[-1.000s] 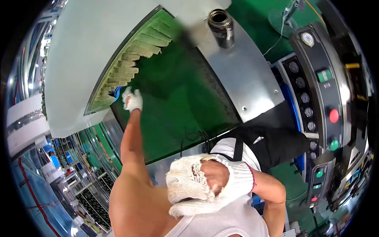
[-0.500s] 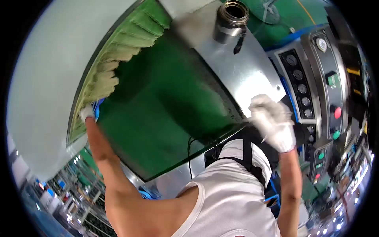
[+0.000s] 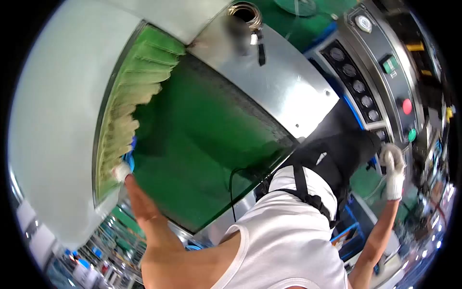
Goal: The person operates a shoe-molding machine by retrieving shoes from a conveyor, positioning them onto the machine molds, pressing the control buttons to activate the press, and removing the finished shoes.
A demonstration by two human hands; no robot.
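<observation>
My left hand (image 3: 121, 171), in a white knitted glove, is at the lower end of the green strip curtain (image 3: 137, 79), beside a blue item (image 3: 129, 156). Its fingers are too blurred and covered to read. Over at the right, my right hand (image 3: 393, 164), also gloved, is raised in front of the lower end of the control panel (image 3: 380, 62). Its fingers look bent, but their exact pose and any contact with the panel are unclear. Between the hands lies the green conveyor surface (image 3: 207, 130).
An open metal flask (image 3: 245, 17) with a dark strap stands on the steel plate (image 3: 269, 77) at the top. Round gauges (image 3: 349, 70), a red button (image 3: 407, 106) and a green button (image 3: 412, 135) are on the right. A black cable (image 3: 231, 192) hangs near my waist.
My right hand has moved from in front of my chest, past the steel plate, out to the lower right. My left hand has moved from the curtain's edge in against the strips. The view has shifted.
</observation>
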